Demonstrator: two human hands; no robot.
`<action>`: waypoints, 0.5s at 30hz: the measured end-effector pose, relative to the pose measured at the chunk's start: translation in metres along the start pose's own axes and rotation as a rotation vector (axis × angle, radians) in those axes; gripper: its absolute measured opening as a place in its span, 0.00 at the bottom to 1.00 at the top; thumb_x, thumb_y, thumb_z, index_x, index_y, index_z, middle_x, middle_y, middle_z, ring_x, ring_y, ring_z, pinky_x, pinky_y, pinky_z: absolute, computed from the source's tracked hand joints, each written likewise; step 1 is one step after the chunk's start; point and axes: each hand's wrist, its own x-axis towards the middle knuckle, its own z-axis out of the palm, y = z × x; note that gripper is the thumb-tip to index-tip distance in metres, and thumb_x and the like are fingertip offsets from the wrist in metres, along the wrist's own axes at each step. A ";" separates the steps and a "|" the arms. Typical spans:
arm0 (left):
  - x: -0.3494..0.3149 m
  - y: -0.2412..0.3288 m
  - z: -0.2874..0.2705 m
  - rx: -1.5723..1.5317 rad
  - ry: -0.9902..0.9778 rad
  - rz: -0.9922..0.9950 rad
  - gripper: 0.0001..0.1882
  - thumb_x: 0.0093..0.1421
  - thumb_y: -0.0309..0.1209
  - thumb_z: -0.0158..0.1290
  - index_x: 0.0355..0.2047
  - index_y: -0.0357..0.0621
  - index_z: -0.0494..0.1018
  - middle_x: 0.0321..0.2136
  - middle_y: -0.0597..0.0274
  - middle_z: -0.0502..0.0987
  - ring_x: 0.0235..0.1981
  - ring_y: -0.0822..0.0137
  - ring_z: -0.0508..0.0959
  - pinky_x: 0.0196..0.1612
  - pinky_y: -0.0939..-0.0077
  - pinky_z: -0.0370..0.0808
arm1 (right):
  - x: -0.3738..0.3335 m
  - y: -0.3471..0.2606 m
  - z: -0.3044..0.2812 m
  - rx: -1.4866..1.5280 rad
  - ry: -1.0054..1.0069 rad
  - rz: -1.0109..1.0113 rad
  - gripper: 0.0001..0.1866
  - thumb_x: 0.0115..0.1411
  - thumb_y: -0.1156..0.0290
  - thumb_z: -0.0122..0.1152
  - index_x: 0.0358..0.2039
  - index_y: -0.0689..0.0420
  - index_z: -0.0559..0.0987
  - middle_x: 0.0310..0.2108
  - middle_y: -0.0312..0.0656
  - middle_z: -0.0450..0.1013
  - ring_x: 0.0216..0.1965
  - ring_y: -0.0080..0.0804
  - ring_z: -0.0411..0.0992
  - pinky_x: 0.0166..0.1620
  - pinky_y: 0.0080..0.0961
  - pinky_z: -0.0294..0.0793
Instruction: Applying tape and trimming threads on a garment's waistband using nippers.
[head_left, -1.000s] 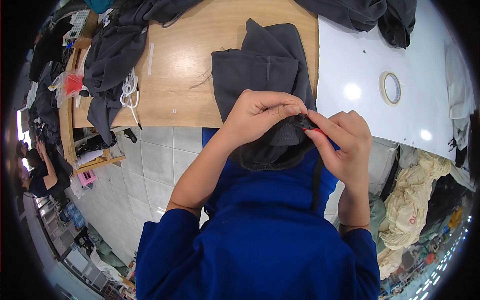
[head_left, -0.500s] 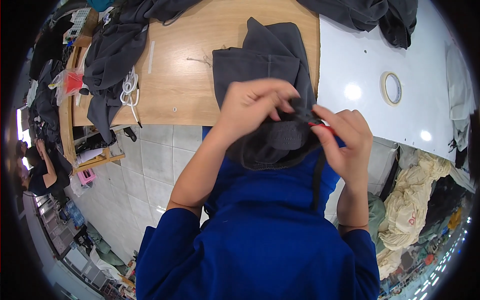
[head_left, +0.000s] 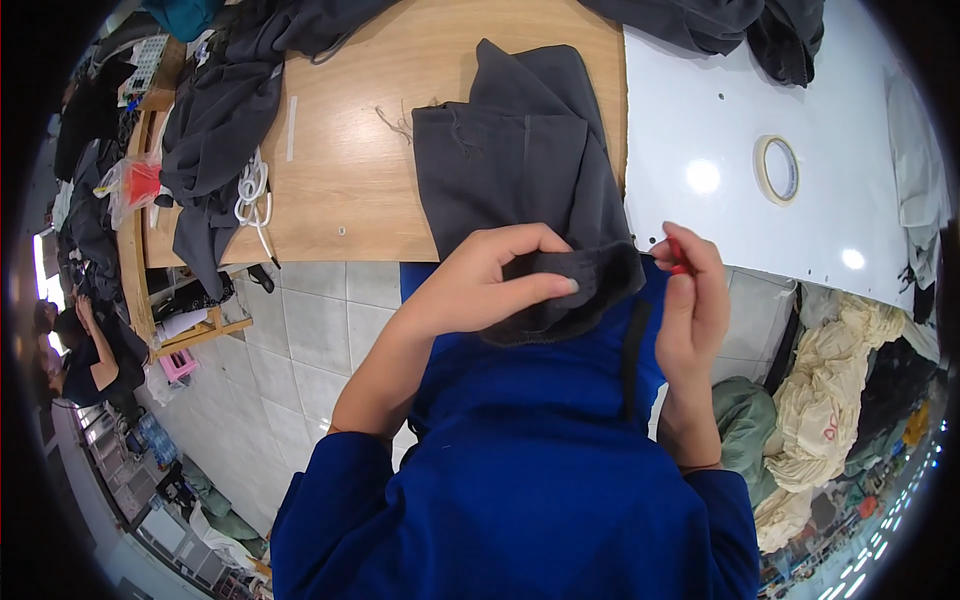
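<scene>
A dark grey garment (head_left: pixel 500 160) lies folded on the table, and its near end hangs over the front edge toward my lap. My left hand (head_left: pixel 500 275) is closed on the rim of that hanging end, with the thumb on top and the fingertips hidden under the cloth. The opening of the garment (head_left: pixel 610 285) shows a darker, fuzzy inside. Just to the right of the opening, apart from the cloth, my right hand (head_left: pixel 695 300) is closed around a small red-handled tool (head_left: pixel 677 250). Most of the tool is covered by the fingers, so its kind is unclear.
Loose threads (head_left: pixel 395 122) lie on the wooden tabletop (head_left: pixel 350 190). A tape roll (head_left: pixel 777 170) rests on the white tabletop (head_left: pixel 690 120) at right. More dark garments (head_left: pixel 225 120) and a white cord (head_left: pixel 253 195) are at left. Cream cloth (head_left: pixel 820 400) is heaped below right. Another person (head_left: pixel 90 345) is far left.
My right hand has drawn away from the cloth to the right with the red-handled tool. My left hand has moved down slightly, and the garment's opening now faces right.
</scene>
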 end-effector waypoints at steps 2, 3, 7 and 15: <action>-0.001 -0.002 -0.001 -0.018 0.040 0.022 0.09 0.55 0.27 0.56 0.36 0.36 0.74 0.30 0.67 0.75 0.32 0.79 0.72 0.36 0.85 0.69 | 0.004 -0.005 -0.003 -0.177 -0.061 -0.120 0.13 0.56 0.72 0.54 0.42 0.60 0.75 0.34 0.39 0.72 0.35 0.27 0.68 0.39 0.22 0.61; -0.002 -0.003 -0.002 -0.037 0.083 0.043 0.08 0.56 0.25 0.55 0.36 0.35 0.74 0.28 0.68 0.75 0.30 0.81 0.72 0.34 0.87 0.69 | 0.004 -0.007 -0.004 -0.354 -0.125 -0.240 0.13 0.54 0.72 0.57 0.41 0.59 0.75 0.35 0.40 0.72 0.36 0.30 0.69 0.42 0.25 0.60; -0.002 -0.004 -0.003 -0.103 0.050 0.030 0.09 0.57 0.24 0.54 0.37 0.35 0.74 0.30 0.68 0.76 0.31 0.81 0.72 0.36 0.87 0.70 | 0.007 -0.005 -0.003 -0.556 -0.137 -0.309 0.15 0.49 0.70 0.60 0.40 0.54 0.77 0.33 0.35 0.71 0.35 0.30 0.67 0.43 0.27 0.56; -0.002 -0.007 -0.006 -0.182 0.048 0.037 0.10 0.58 0.25 0.53 0.39 0.34 0.73 0.31 0.68 0.76 0.32 0.81 0.72 0.36 0.88 0.70 | 0.010 -0.003 0.002 -0.553 -0.181 -0.337 0.14 0.48 0.70 0.60 0.39 0.53 0.77 0.33 0.34 0.71 0.35 0.30 0.67 0.43 0.28 0.56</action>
